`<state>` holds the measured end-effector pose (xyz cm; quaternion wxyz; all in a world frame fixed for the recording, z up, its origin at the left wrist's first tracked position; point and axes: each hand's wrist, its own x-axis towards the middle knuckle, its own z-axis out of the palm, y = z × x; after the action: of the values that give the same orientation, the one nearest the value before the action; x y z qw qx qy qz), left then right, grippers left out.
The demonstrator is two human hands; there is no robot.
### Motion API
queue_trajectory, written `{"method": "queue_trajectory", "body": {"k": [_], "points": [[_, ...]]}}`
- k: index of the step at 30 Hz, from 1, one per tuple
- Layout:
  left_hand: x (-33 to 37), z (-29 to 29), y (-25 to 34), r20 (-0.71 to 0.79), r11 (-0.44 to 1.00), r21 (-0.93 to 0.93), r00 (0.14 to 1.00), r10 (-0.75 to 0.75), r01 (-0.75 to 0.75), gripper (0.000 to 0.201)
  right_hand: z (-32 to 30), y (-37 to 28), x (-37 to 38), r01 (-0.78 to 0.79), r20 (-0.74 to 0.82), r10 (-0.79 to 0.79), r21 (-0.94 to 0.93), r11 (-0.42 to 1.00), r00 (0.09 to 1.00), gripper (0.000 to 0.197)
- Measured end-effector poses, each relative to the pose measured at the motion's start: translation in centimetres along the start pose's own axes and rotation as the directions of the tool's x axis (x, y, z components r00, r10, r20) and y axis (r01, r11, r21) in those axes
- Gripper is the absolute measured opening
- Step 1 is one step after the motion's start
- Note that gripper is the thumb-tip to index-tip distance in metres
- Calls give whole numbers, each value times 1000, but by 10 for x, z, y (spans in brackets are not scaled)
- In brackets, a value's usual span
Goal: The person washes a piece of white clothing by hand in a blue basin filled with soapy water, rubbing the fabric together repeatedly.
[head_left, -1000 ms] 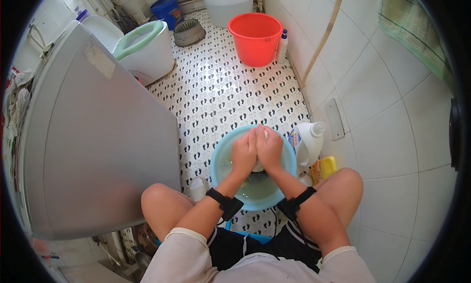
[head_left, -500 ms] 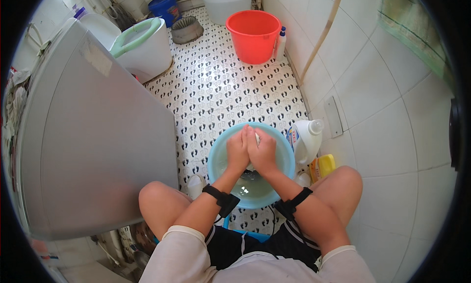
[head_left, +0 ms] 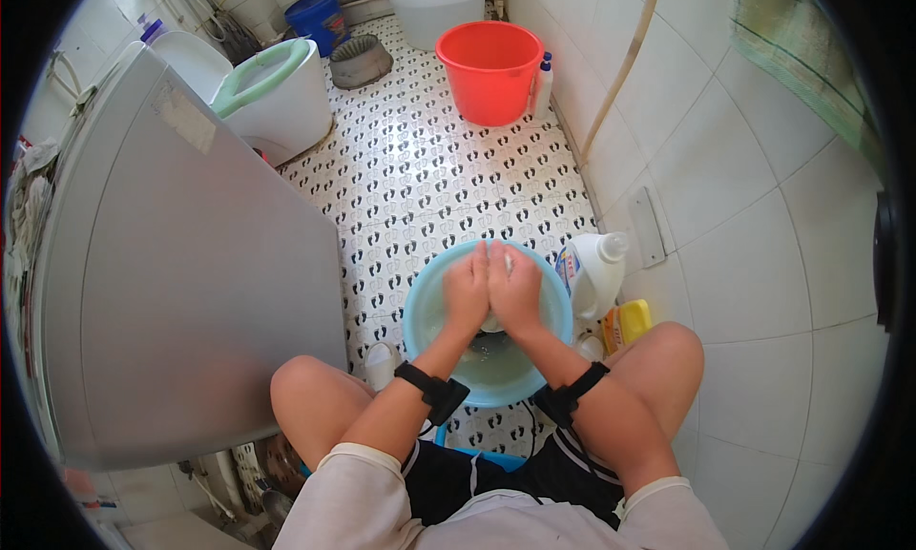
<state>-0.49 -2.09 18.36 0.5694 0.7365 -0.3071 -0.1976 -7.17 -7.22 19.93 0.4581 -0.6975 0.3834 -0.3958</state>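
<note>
while the left hand (head_left: 465,292) and right hand (head_left: 516,288) meet over the basin (head_left: 425,369), a pale thing (head_left: 491,323) lies between them, neither nearer, long axis hidden. fingers seem closed round it.

You have a white floor (head_left: 420,180) with little black footprints all over. On your right is a wall (head_left: 739,264) of big white tiles, with 1 green towel (head_left: 806,59) hanging. A big grey box (head_left: 191,264) stands on your left. Past it is 1 white toilet (head_left: 294,121) with a green seat (head_left: 232,94). Light shines on the floor.
</note>
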Motion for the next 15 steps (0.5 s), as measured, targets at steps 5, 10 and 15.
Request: {"method": "queue_trajectory", "body": {"k": [5, 10, 15], "points": [[-6, 9, 5, -28, 993, -99, 998, 55, -57, 44, -5, 8, 8, -30, -57, 28, -29, 999, 998, 34], [-6, -1, 6, -43, 999, -46, 999, -31, 29, 45, -1, -3, -7, 26, 8, -26, -28, 999, 1000, 35], [-10, 13, -3, -79, 992, -101, 995, 61, -69, 46, -6, 13, 6, -102, 29, 104, -61, 993, 994, 33]]}}
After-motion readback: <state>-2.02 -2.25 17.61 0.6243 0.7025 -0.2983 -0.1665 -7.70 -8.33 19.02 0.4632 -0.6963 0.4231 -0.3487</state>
